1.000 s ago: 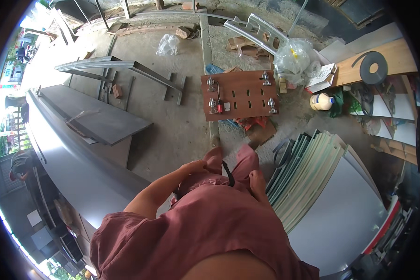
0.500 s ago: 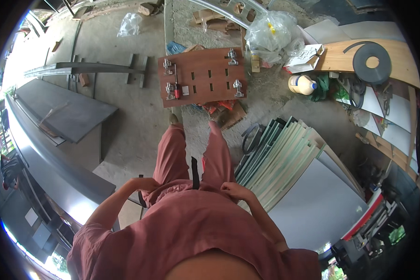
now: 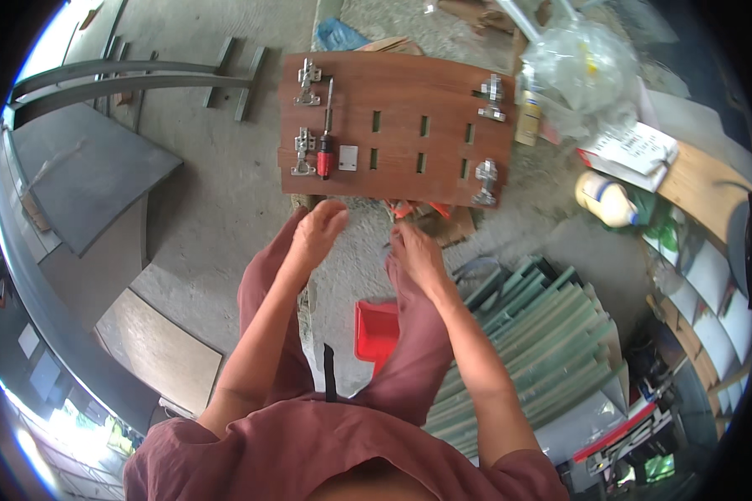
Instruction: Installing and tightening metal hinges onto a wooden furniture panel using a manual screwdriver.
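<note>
A brown wooden panel (image 3: 401,88) lies in front of me, with several rectangular slots cut through it. Metal cabinet hinges (image 3: 304,150) sit near its left and right ends. A red-handled screwdriver (image 3: 325,157) rests between the left hinges and a small pale plate (image 3: 348,158), its shaft pointing away from me. Just short of the panel's near edge is my left hand (image 3: 317,234), empty, fingers loosely bent. My right hand (image 3: 416,255) hovers farther right, also short of that edge, fingers partly curled and nothing visible in them. Neither hand appears to touch the panel.
A red plastic object (image 3: 376,330) stands between my legs. Stacked greenish-edged sheets (image 3: 526,351) lie to my right. Beyond them are a cream jug (image 3: 606,199), a white box (image 3: 635,154) and a clear plastic bag (image 3: 585,71). Grey panels (image 3: 92,167) and metal bars (image 3: 134,83) occupy the left.
Both hands have left my waist and reached forward toward the panel. The view has moved closer to the panel, and the red plastic object now shows more fully between my legs.
</note>
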### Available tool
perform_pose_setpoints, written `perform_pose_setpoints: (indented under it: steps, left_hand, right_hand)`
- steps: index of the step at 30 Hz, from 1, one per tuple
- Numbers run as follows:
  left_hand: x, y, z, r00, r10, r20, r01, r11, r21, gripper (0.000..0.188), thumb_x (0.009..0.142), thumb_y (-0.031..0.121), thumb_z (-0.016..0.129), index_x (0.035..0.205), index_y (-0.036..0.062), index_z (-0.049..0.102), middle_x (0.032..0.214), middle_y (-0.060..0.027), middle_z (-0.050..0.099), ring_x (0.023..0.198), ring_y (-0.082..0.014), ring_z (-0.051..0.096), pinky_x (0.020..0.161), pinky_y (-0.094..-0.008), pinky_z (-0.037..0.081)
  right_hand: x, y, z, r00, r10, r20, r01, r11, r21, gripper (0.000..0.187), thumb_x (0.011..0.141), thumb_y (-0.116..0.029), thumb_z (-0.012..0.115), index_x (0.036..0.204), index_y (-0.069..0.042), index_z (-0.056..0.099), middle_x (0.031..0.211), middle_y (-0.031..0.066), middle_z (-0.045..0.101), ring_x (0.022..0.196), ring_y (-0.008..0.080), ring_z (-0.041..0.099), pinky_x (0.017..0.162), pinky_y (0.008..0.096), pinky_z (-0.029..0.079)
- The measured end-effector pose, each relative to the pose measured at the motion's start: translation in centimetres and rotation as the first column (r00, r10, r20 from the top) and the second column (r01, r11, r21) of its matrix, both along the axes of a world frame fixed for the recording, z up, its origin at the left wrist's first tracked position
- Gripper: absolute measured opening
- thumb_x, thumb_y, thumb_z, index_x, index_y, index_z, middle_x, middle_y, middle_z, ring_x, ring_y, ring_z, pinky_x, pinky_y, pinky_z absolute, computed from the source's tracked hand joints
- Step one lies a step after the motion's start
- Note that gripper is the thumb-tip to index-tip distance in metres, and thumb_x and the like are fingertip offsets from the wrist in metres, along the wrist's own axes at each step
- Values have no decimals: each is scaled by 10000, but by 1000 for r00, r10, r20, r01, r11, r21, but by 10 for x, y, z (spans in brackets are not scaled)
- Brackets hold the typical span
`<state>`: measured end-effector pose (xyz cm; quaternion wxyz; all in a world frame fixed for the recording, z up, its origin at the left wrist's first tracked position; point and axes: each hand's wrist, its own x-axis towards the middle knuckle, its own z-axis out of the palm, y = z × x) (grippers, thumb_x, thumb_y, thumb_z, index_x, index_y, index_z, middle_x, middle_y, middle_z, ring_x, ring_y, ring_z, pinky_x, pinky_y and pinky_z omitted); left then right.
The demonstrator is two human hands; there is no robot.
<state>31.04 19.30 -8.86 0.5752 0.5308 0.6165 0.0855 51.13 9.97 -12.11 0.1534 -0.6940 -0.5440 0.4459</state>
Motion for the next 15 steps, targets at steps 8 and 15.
perform_pose_setpoints:
  steps: [8,15]
  left_hand:
    - [9,-19,-119,931,-323,-168,346,928,137,262,907,232,610,1022,-3,604,916,-157,652,903,-282,644,790,-382,494]
    - [-5,35,-144,863,-485,139,480,874,73,245,875,244,636,842,0,634,825,-133,640,834,-323,614,751,-416,493]
  right_hand:
    - [-69,161,-155,950,305,64,-290,789,543,140,843,-94,605,974,-65,563,864,62,541,836,248,612,702,357,545]
    - [-69,216,-203,853,491,176,-434,481,762,308,740,-37,690,1016,-97,567,964,39,509,837,206,591,746,338,537]
